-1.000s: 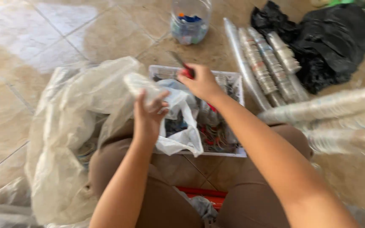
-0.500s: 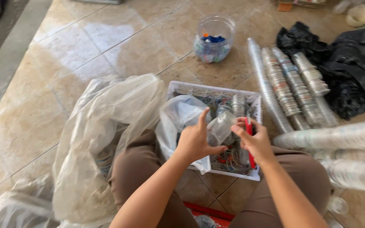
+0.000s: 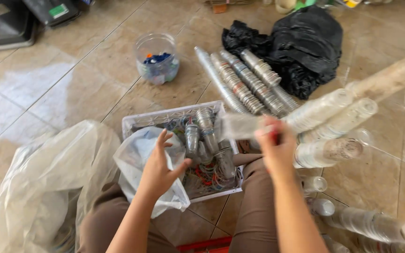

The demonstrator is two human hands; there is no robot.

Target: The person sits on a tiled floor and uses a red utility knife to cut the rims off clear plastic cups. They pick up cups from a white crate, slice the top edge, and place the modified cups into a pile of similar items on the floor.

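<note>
While I look down through the head camera, my left hand (image 3: 158, 168) rests on a crumpled translucent white plastic bag (image 3: 139, 161) that droops over the near-left corner of a white slotted plastic basket (image 3: 165, 117); fingers spread and loose, palm pressing the bag rather than clenching it; thumb sticks out to the right over the basket.

My right hand (image 3: 275, 147) is raised just right of the basket, fingers curled tight around a clear crushed plastic cup (image 3: 240, 125) lying roughly horizontal, its free end pointing left over the basket's far-right corner; something small and red shows between the fingers — can't tell what it is.

Inside the basket: a few clear plastic cups (image 3: 205, 136) standing or leaning, on a tangle of coloured rubber bands (image 3: 205, 175).

Around it:
- large clear plastic sack (image 3: 48, 187) at my left knee, touching the white bag;
- long nested stacks of clear cups (image 3: 244, 84) lying side by side on the tan tiled floor (image 3: 71, 84), just beyond the basket;
- black plastic bag (image 3: 301, 42) heaped behind those stacks, touching their far ends;
- round clear tub with blue and mixed-colour bottle caps (image 3: 157, 58) standing upright, well apart to the far left;
- more cup stacks (image 3: 343, 112) close to the camera on the right, blurred, fanning out behind my right hand;
- further cup stacks (image 3: 376, 225) on the floor near-right.

Both my knees, in brown trousers (image 3: 254, 206), flank the basket's near edge.
</note>
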